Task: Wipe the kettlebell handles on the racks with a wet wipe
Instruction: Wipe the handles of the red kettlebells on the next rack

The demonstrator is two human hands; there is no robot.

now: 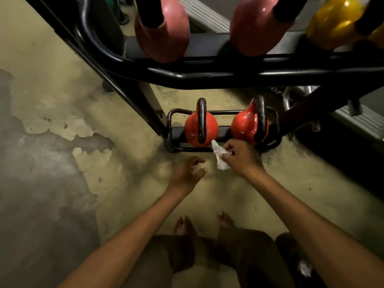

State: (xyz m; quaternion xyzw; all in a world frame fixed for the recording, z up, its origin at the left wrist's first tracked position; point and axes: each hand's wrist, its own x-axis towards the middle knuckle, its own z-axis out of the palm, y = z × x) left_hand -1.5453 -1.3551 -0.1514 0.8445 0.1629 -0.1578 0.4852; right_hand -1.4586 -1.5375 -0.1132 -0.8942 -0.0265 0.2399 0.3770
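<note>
Your right hand (241, 157) is pinching the wet wipe (218, 152) near the left kettlebell handle (201, 121), likely to wipe it; your left hand (188, 173) is hovering empty, relaxed.

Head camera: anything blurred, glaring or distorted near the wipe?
Head view: dim, corners darkened; left hand motion-blurred; wet wipe in the right hand fairly sharp; glare on the yellow kettlebell; rack rail bowed by wide-angle distortion.
</note>
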